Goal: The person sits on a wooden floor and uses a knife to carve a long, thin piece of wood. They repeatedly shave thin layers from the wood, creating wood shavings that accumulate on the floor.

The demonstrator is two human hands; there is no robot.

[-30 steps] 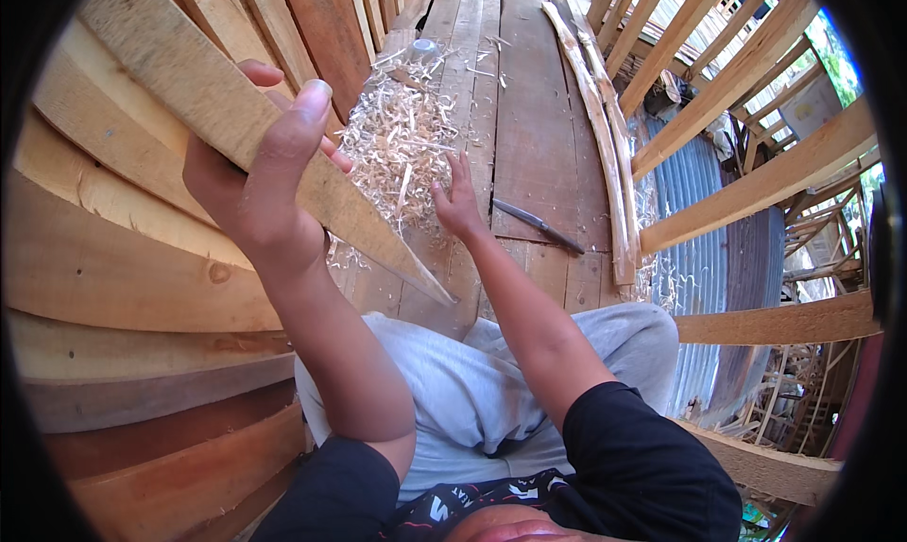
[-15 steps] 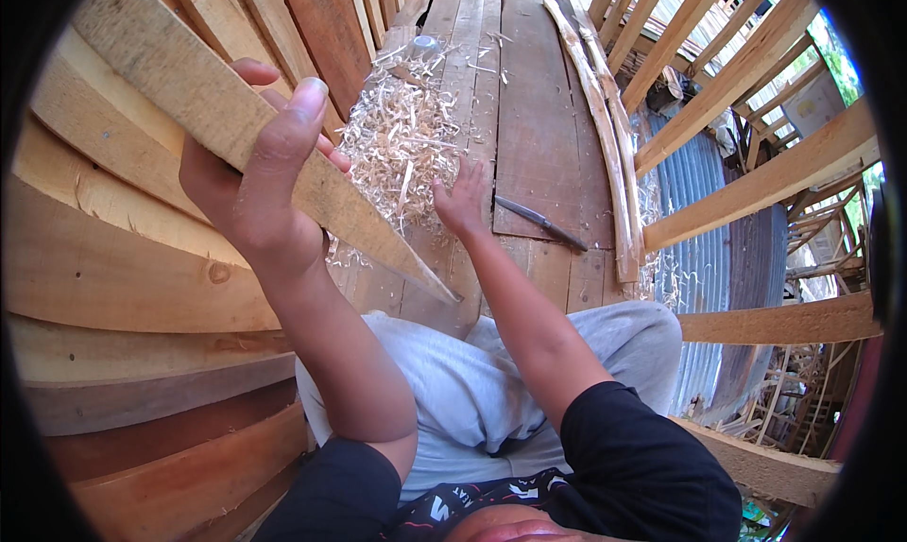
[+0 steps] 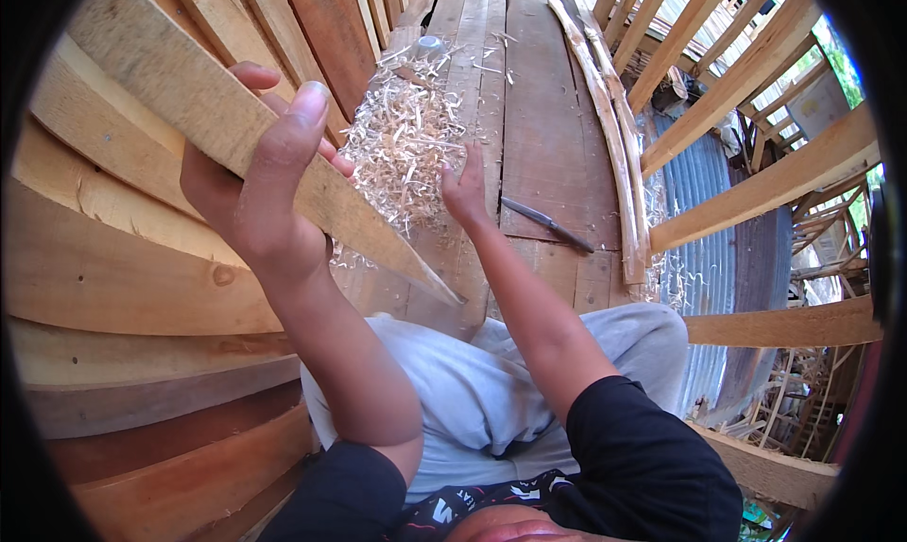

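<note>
A long, flat strip of wood slants across the left side, wide at the upper left and tapering to a thin end above my lap. My left hand is closed round its middle, thumb on the near face and fingertips showing beyond. Lower down, my right hand has its fingers stretched out, at the right edge of a pile of curled wood shavings. It holds nothing that I can see; whether it touches the shavings I cannot tell. A knife with a dark handle lies on the floorboards to its right.
Plank walling rises close on my left. Two long pale poles lie along the right floor edge, beside a wooden railing. Corrugated metal sheets lie beyond it. A clear container sits behind the shavings.
My right hand has turned more edge-on, its fingers now pointing farther forward. My left hand keeps its hold on the wood strip, almost unmoved. The view has shifted slightly.
</note>
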